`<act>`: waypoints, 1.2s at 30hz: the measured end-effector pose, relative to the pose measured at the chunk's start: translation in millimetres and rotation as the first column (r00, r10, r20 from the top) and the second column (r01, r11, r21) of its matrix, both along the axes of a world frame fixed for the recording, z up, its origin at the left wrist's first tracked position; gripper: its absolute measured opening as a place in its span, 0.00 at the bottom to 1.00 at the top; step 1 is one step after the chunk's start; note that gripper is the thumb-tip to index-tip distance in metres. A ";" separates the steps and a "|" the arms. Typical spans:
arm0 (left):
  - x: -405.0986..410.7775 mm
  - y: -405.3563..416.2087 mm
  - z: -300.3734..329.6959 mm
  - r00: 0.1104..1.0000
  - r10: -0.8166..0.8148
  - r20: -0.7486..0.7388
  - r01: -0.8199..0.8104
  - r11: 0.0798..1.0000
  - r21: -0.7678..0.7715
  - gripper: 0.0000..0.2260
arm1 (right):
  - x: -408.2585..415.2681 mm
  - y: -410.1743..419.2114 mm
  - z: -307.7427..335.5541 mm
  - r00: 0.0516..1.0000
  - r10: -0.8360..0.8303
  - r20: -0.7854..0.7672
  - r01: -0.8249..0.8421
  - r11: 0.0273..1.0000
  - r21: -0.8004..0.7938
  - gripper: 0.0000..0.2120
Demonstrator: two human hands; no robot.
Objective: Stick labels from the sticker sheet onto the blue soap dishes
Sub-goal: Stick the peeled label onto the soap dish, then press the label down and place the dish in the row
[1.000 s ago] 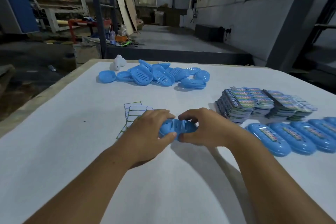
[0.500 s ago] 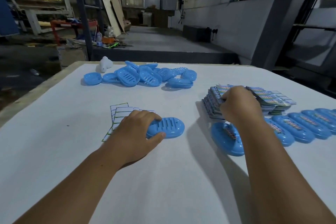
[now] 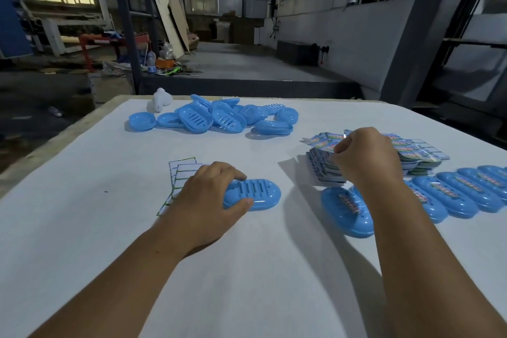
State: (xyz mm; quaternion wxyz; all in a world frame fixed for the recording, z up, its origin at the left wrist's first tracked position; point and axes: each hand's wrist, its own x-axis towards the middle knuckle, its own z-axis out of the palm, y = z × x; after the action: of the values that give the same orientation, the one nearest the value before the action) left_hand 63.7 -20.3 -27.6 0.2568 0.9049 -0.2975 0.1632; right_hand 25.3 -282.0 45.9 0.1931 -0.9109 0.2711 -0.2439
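right hand point(image 3: 366, 158) has left the dish and gone over to the stack of sticker sheets point(image 3: 411, 156), where it now sits curled on top, thumb and forefinger pinched at what looks like a label edge — peeling one off, i'd judge, though the label itself is too small to make out. left hand point(image 3: 211, 195) keeps its grip clamped on the unlabelled blue soap dish point(image 3: 258, 195), thumb on the near edge and fingers over the far side, pinning it slotted face up on the counter point(image 3: 247, 282) so it's ready for a sticker. just right of it, a row of labelled dishes point(image 3: 452, 195) runs off toward the edge, overlapping, finished work parked out of the way. unlabelled dishes point(image 3: 214, 118) wait in a loose pile at the far side, near a small white object point(image 3: 162, 99). spent backing sheets point(image 3: 183, 170) lie partly under the left hand.
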 end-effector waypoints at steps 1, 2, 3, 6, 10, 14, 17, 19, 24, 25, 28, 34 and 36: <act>-0.3 -0.5 0.7 1.000 0.008 0.005 -0.008 0.999 -0.035 0.18 | -0.3 1.0 1.3 1.000 0.011 0.010 -0.011 1.000 -0.004 0.05; -0.4 -0.9 1.5 1.000 0.019 0.008 -0.019 0.997 -0.072 0.16 | -0.2 2.4 2.7 0.999 0.026 0.028 -0.025 1.000 -0.007 0.05; -0.5 -1.5 2.0 1.000 0.031 0.007 -0.030 0.993 -0.110 0.14 | -0.4 4.4 3.8 0.998 0.044 0.053 -0.044 0.999 -0.003 0.06; -0.7 -4.3 4.0 0.997 0.062 -0.045 -0.072 0.962 -0.264 0.06 | 1.4 19.9 5.2 0.983 0.125 0.133 -0.126 0.992 -0.003 0.04; 1.2 -6.4 8.7 0.956 0.056 -0.287 -0.186 0.873 -0.450 0.15 | 0.1 62.7 -1.3 0.891 0.395 0.225 -0.381 0.918 -0.105 0.11; 6.9 -4.6 18.1 0.888 0.005 -0.459 -0.318 0.728 -0.608 0.19 | -3.8 96.3 -17.7 0.755 0.630 0.182 -0.595 0.775 -0.213 0.16; 11.5 -2.4 20.4 0.864 0.049 -0.501 -0.411 0.644 -0.645 0.13 | -2.4 105.7 -25.5 0.690 0.719 0.075 -0.696 0.689 -0.203 0.12; 11.9 -1.7 20.4 0.851 0.036 -0.524 -0.434 0.612 -0.661 0.07 | -1.7 108.1 -28.1 0.650 0.760 0.012 -0.751 0.644 -0.147 0.09; 8.6 -0.7 20.0 0.875 -0.018 -0.484 -0.348 0.672 -0.654 0.05 | 0.0 106.7 -31.9 0.679 0.719 0.148 -0.729 0.684 0.024 0.14; 7.1 -0.7 19.5 0.885 -0.031 -0.465 -0.313 0.700 -0.642 0.04 | 2.2 105.4 -31.5 0.718 0.660 0.219 -0.686 0.724 0.069 0.12; 0.2 -2.8 16.9 0.889 -0.085 -0.451 -0.229 0.770 -0.595 0.04 | 10.1 99.8 -30.4 0.789 0.524 0.321 -0.610 0.730 0.309 0.08; -2.0 -3.0 20.3 0.917 -0.132 -0.375 -0.148 0.763 -0.629 0.03 | 15.4 92.9 -30.0 0.801 0.432 0.415 -0.595 0.659 0.460 0.07; 0.5 -0.5 24.2 0.917 -0.115 -0.381 -0.187 0.722 -0.666 0.06 | 16.5 90.8 -30.2 0.810 0.417 0.411 -0.579 0.676 0.455 0.07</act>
State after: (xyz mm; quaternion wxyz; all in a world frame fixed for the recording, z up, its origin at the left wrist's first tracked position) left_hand 64.3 -20.8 -3.4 0.6265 0.7628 -0.1388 0.0804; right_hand 41.7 -191.2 15.7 0.5466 -0.8087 0.0396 -0.2136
